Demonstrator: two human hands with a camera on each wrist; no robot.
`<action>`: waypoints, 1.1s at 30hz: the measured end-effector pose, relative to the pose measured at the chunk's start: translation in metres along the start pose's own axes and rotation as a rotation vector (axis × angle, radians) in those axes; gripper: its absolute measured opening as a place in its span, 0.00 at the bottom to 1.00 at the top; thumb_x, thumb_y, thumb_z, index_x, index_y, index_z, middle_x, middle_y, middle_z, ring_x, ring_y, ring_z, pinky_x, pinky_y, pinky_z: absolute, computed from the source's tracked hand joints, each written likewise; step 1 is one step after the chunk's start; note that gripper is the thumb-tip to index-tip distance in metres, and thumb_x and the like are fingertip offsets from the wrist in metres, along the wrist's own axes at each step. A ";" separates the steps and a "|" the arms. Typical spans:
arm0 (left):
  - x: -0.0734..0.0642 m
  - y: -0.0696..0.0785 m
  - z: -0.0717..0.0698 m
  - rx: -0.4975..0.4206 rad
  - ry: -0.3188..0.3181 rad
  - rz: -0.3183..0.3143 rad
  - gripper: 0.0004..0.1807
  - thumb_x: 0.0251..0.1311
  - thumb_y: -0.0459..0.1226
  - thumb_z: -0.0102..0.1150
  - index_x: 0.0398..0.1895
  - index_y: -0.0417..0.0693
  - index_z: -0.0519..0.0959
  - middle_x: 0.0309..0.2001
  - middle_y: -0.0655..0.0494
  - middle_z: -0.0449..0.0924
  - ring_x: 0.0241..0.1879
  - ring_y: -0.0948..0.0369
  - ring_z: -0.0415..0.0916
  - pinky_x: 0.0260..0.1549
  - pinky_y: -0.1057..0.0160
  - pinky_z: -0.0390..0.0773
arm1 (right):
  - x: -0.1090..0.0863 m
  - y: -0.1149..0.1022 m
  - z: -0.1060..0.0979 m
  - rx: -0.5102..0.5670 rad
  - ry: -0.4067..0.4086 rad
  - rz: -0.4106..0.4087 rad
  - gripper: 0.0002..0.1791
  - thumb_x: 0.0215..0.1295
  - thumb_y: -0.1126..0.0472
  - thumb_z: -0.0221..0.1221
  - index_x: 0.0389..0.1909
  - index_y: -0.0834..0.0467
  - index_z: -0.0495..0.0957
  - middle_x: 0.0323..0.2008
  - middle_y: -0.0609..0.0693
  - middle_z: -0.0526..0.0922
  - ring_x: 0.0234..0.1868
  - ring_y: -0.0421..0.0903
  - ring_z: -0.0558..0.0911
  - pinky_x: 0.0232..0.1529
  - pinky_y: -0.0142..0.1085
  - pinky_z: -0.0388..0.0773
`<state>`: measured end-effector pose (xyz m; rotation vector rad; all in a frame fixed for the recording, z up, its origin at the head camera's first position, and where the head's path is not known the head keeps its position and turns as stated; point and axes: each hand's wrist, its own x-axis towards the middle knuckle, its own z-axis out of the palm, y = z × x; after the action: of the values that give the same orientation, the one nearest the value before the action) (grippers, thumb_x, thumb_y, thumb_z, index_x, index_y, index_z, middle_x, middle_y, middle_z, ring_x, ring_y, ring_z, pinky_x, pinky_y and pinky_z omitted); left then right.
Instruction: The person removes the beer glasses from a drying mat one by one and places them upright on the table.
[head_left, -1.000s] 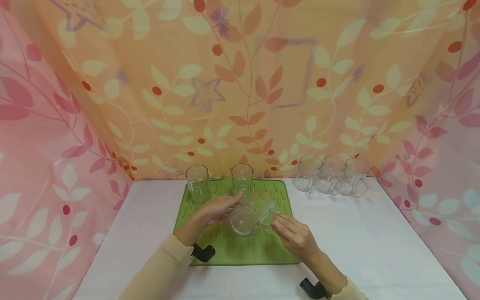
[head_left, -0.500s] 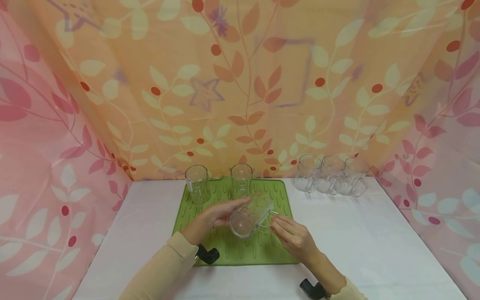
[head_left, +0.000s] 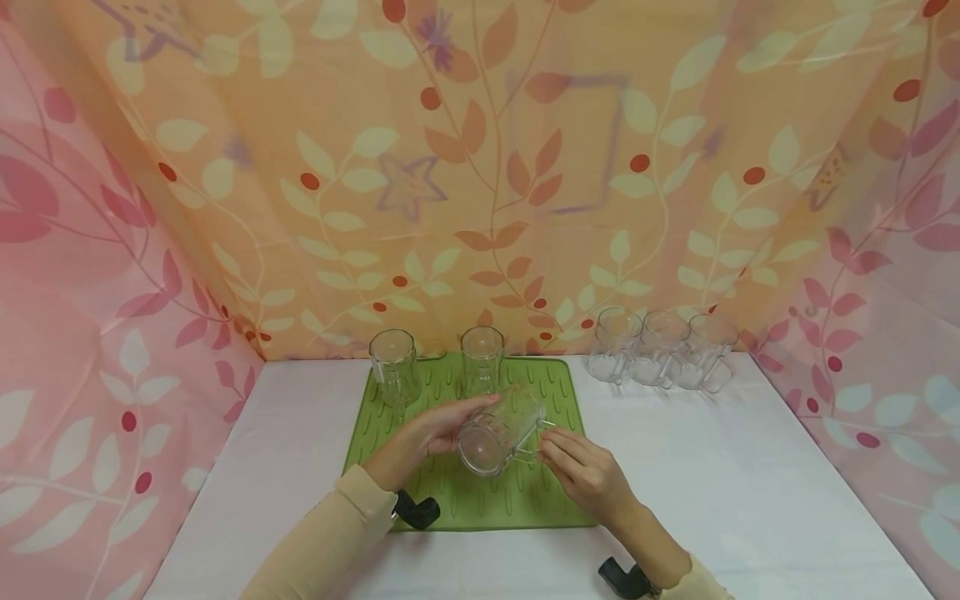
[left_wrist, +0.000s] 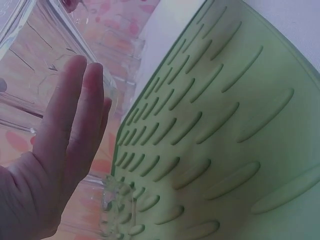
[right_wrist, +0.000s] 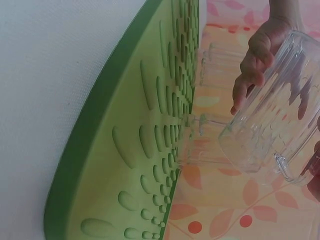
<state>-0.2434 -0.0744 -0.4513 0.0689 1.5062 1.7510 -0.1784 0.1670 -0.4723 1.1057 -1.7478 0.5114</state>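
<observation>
A flowered orange cloth rises behind the back edge of the table, with a pink cloth along its left edge and another pink cloth along its right edge. The white table carries a green ridged mat, which runs from near the table's back edge toward its front edge, around the middle. Two cream sleeves come in over the table's front edge.

Above the mat, the left hand lies against the side of the held glass mug, its fingers long and nearly straight. The right hand pinches the mug's handle between bent fingers and thumb. The held mug is tilted and clear of the mat, with one round end toward the table's front edge.

One glass mug stands upright at the mat's back left corner, and a second mug near the middle of its back edge. Three clear mugs stand close together near the table's back right corner. A small black piece sits at each wrist.
</observation>
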 end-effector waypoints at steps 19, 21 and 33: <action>-0.006 0.000 0.000 0.001 0.057 0.030 0.37 0.70 0.53 0.48 0.68 0.31 0.59 0.36 0.56 0.84 0.34 0.63 0.85 0.35 0.63 0.86 | 0.001 -0.002 -0.002 0.085 -0.047 0.095 0.16 0.72 0.56 0.55 0.36 0.63 0.85 0.38 0.55 0.87 0.40 0.52 0.85 0.45 0.38 0.84; -0.008 0.000 0.000 0.000 0.067 0.051 0.37 0.70 0.52 0.48 0.68 0.30 0.59 0.37 0.56 0.84 0.35 0.63 0.84 0.36 0.63 0.86 | 0.001 -0.002 -0.002 0.098 -0.067 0.119 0.16 0.71 0.55 0.56 0.38 0.63 0.85 0.40 0.55 0.87 0.42 0.53 0.85 0.49 0.37 0.83; -0.012 -0.003 0.005 0.010 0.149 0.176 0.29 0.67 0.47 0.54 0.59 0.30 0.71 0.43 0.48 0.84 0.35 0.62 0.85 0.38 0.68 0.85 | 0.003 -0.001 -0.004 0.246 -0.084 0.183 0.24 0.64 0.45 0.60 0.46 0.62 0.83 0.47 0.56 0.85 0.49 0.55 0.80 0.66 0.29 0.70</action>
<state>-0.2312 -0.0776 -0.4465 0.0794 1.6589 1.9243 -0.1753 0.1680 -0.4676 1.1554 -1.9070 0.8203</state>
